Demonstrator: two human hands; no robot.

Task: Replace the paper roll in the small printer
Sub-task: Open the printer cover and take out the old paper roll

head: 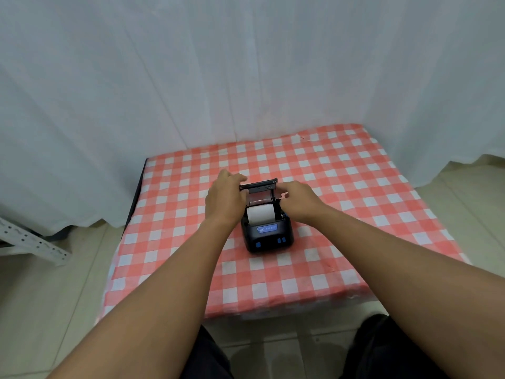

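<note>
A small black printer (269, 236) with blue buttons sits in the middle of the table. Its lid (259, 185) stands raised at the back. A white paper roll (260, 213) lies in the uncovered compartment. My left hand (225, 198) holds the lid's left end with the fingers curled over its top. My right hand (297, 199) rests at the lid's right end and the printer's right side, fingers bent against it.
The table carries a red-and-white checked cloth (355, 214). White curtains (191, 91) hang close behind and to both sides. A perforated metal rack leg (32, 242) stands on the tiled floor at the left. My knees (382, 351) are at the near table edge.
</note>
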